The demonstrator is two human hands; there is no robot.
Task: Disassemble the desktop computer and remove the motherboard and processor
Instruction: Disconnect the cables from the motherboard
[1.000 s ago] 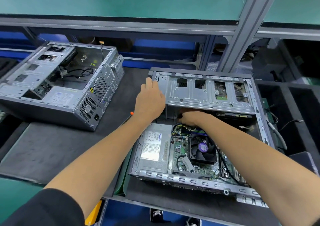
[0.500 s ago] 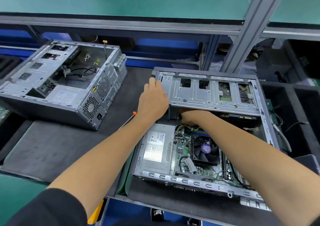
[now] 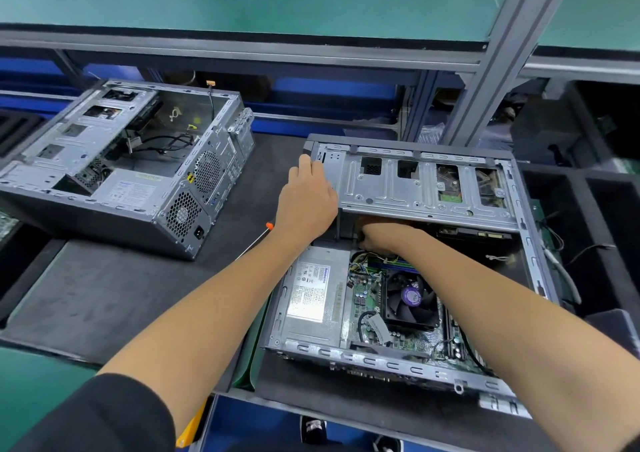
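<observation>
Head view: 2 opened desktop cases lie on a dark mat [image 3: 104,299]. The worked computer [image 3: 408,278] sits right of centre, its drive cage [image 3: 415,181] across the top, with 1 power supply [image 3: 313,295], 1 cooler fan [image 3: 410,299] and the motherboard [image 3: 367,299] inside. The second case [image 3: 121,164] lies far left.

The left hand [image 3: 308,198] rests on the cage's left edge, fingers fairly straight. The right hand [image 3: 377,238] reaches under the cage; its grip cannot be told. 1 orange-tipped screwdriver [image 3: 256,238] lies between the cases. Behind run grey rails and a green surface.

left hand [image 3: 308,202] on drive cage [image 3: 415,188]; right hand [image 3: 377,238] beneath it (fingers hidden) | fan [image 3: 410,299] exposed
</observation>
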